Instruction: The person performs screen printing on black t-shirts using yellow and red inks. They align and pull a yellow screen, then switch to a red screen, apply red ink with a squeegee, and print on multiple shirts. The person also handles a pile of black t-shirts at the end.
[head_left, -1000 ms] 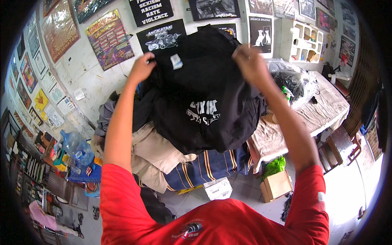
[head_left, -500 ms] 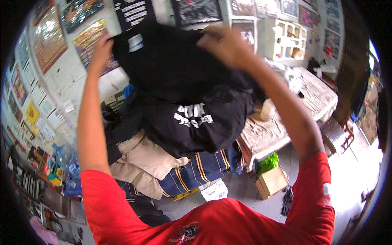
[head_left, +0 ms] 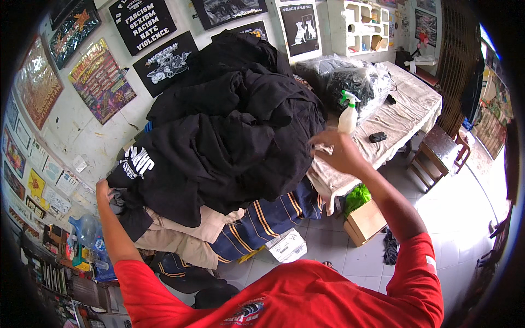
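A large black shirt with white print near its left end lies spread over a heap of dark clothes. My left hand is closed at the shirt's left end, beside a bit of grey cloth; its fingertips are partly hidden. At the opposite edge, the bent fingers of my right hand pinch the black cloth. Behind rises a pile of more black garments. Beige trousers and a navy striped cloth show below the shirt.
To the right, a cloth-covered table holds a spray bottle, a plastic-wrapped bundle and a small black case. A cardboard box and a white box sit on the floor. A wooden chair stands farther right.
The black shirt, held up by its shoulders between both hands, has come down over the heap. My left hand moved down and left; my right hand moved down and slightly right.
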`<state>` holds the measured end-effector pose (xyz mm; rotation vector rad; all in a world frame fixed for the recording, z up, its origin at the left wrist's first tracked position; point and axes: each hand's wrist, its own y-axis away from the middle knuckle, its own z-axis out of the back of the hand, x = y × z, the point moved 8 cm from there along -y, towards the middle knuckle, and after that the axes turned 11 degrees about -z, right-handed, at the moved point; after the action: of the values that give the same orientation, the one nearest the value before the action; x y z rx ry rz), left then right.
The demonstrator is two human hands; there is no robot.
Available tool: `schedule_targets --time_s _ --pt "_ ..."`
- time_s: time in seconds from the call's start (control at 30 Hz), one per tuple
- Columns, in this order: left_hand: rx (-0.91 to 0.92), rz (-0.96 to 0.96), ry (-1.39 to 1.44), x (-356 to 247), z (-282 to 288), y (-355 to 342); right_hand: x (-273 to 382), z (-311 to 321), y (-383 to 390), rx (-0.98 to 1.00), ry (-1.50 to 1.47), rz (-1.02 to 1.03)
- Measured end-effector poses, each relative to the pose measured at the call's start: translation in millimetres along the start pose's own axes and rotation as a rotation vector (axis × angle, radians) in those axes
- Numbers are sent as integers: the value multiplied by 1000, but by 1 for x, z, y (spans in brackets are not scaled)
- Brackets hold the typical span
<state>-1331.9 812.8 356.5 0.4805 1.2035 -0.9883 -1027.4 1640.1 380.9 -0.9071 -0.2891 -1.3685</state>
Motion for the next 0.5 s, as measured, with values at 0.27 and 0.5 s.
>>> schedule_targets --time_s 0.27,0.5 --pt "179 -695 -676 -115 -24 5 -38 -9 -17 -179 -186 -113" --pt "320 -1205 -528 -287 -194 257 -90 -26 5 -308 -284 -159"
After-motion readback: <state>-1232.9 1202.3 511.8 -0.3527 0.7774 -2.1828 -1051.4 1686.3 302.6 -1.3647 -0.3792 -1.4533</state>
